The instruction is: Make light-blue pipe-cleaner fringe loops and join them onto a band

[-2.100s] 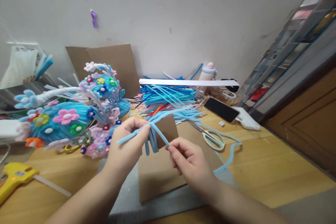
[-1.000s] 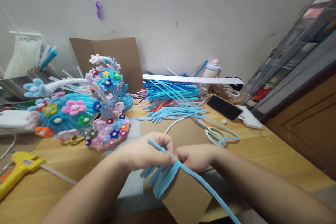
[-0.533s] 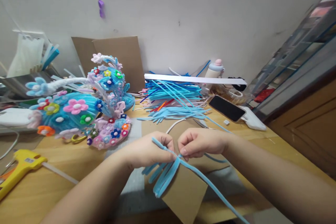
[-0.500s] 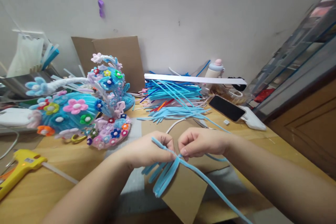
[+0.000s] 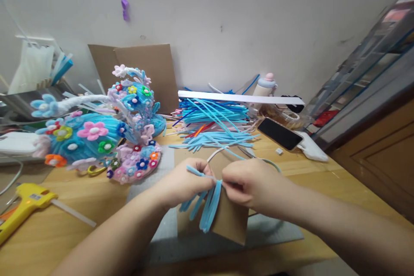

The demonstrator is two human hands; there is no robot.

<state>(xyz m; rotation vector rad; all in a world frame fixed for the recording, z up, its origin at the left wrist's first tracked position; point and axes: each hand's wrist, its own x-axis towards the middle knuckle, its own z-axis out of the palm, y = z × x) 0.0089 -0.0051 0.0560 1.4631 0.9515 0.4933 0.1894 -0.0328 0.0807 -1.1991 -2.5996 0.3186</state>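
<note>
Left hand (image 5: 187,183): it is pinching the light blue loops (image 5: 210,211) near their top, with thumb against fingers.
Right hand (image 5: 250,183): its fingers are bent inward beside the top of the loops; whether they pinch a strip, I cannot tell.
Light blue loops: they hang downward between the 2 hands, in front of a small cardboard piece (image 5: 234,222).
Yellow glue gun (image 5: 30,198): it lies on the wooden table (image 5: 106,202), at left.
Phone (image 5: 280,133): it lies behind the right hand.
</note>
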